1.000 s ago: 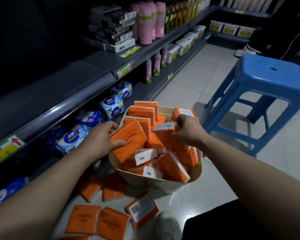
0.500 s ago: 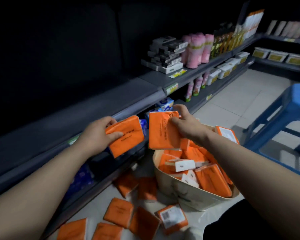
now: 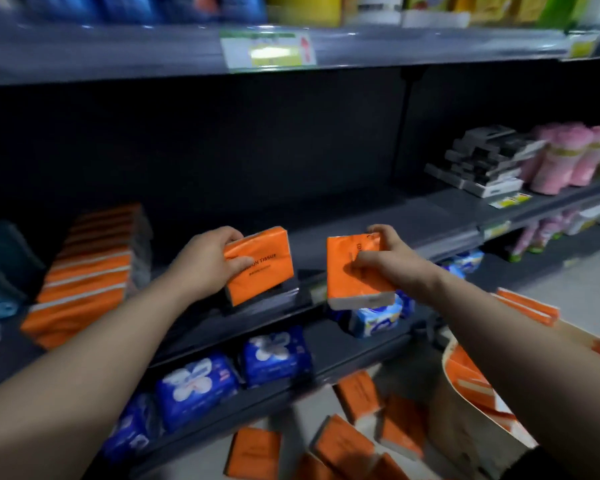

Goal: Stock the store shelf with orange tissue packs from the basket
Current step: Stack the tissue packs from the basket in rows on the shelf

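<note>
Orange pack [image 3: 264,271] in left hand [image 3: 203,263]; second pack [image 3: 343,277] in right hand [image 3: 387,261].

Both hands have come up from the basket [image 3: 465,420] to the dark shelf [image 3: 361,233], the left hand [image 3: 205,263] now setting its orange pack [image 3: 260,265] on the shelf edge, the right hand [image 3: 383,263] holding the other pack [image 3: 355,271] just beside it.
</note>
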A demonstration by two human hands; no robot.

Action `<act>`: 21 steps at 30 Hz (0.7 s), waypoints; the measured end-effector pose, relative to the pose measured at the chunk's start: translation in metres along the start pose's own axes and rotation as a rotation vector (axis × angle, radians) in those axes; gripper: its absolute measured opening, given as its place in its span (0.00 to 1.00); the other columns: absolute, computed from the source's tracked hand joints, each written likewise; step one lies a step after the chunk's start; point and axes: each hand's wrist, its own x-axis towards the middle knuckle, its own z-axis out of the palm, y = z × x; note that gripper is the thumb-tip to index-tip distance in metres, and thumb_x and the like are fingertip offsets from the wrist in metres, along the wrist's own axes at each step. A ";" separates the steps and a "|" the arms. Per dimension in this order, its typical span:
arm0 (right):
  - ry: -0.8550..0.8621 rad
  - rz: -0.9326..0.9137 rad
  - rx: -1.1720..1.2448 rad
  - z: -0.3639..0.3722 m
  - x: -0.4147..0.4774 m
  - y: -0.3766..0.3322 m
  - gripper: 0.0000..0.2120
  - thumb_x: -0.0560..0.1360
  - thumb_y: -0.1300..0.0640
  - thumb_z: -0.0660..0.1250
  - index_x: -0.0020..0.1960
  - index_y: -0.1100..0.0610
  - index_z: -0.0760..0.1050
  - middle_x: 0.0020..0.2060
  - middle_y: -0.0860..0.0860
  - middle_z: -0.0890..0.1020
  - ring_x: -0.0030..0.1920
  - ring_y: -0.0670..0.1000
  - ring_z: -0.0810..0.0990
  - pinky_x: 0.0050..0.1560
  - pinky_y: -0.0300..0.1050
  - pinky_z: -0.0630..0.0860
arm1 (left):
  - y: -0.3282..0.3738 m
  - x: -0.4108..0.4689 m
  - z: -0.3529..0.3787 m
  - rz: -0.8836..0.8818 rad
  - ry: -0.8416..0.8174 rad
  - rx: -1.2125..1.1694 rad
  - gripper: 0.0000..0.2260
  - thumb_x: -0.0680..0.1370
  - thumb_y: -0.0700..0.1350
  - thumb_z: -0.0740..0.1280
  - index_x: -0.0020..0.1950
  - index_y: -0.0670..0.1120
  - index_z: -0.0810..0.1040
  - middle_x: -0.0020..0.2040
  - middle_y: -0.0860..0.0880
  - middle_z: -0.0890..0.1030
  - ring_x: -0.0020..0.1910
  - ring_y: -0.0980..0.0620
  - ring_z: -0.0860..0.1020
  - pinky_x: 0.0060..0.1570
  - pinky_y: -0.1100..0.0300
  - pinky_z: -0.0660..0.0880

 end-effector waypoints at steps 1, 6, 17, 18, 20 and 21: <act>-0.031 -0.035 -0.021 0.012 0.007 -0.008 0.37 0.65 0.57 0.74 0.68 0.47 0.60 0.50 0.49 0.76 0.44 0.49 0.79 0.39 0.41 0.76 | -0.010 0.004 -0.009 -0.019 0.012 0.012 0.13 0.72 0.52 0.72 0.53 0.52 0.76 0.47 0.52 0.79 0.45 0.52 0.78 0.44 0.57 0.73; -0.030 -0.170 -0.108 0.070 0.050 -0.045 0.43 0.65 0.61 0.76 0.73 0.52 0.55 0.54 0.53 0.77 0.50 0.51 0.79 0.51 0.48 0.78 | -0.055 0.035 -0.045 -0.066 0.079 0.150 0.17 0.73 0.47 0.71 0.61 0.47 0.76 0.56 0.45 0.79 0.53 0.47 0.77 0.47 0.61 0.69; 0.015 -0.214 -0.324 0.152 0.122 -0.085 0.26 0.61 0.53 0.80 0.55 0.57 0.74 0.48 0.51 0.80 0.45 0.50 0.79 0.41 0.43 0.75 | -0.136 0.125 -0.060 -0.173 0.051 0.259 0.17 0.73 0.33 0.65 0.61 0.38 0.75 0.61 0.39 0.76 0.60 0.42 0.74 0.55 0.57 0.68; 0.003 -0.225 -0.329 0.156 0.128 -0.087 0.25 0.61 0.53 0.80 0.55 0.56 0.75 0.48 0.51 0.81 0.44 0.49 0.80 0.40 0.42 0.75 | -0.143 0.131 -0.059 -0.167 0.058 0.270 0.16 0.73 0.33 0.66 0.60 0.38 0.75 0.60 0.39 0.76 0.59 0.42 0.75 0.54 0.57 0.68; -0.018 -0.243 -0.317 0.162 0.138 -0.091 0.23 0.61 0.53 0.80 0.52 0.55 0.75 0.47 0.51 0.81 0.44 0.49 0.80 0.39 0.43 0.77 | -0.152 0.140 -0.058 -0.166 0.066 0.281 0.15 0.73 0.33 0.67 0.59 0.39 0.77 0.58 0.39 0.77 0.58 0.42 0.75 0.53 0.57 0.69; -0.024 -0.251 -0.307 0.165 0.143 -0.092 0.22 0.61 0.53 0.80 0.51 0.54 0.74 0.46 0.51 0.81 0.44 0.50 0.81 0.40 0.44 0.78 | -0.155 0.144 -0.058 -0.174 0.067 0.283 0.15 0.73 0.33 0.67 0.59 0.39 0.77 0.58 0.39 0.77 0.57 0.42 0.76 0.54 0.56 0.70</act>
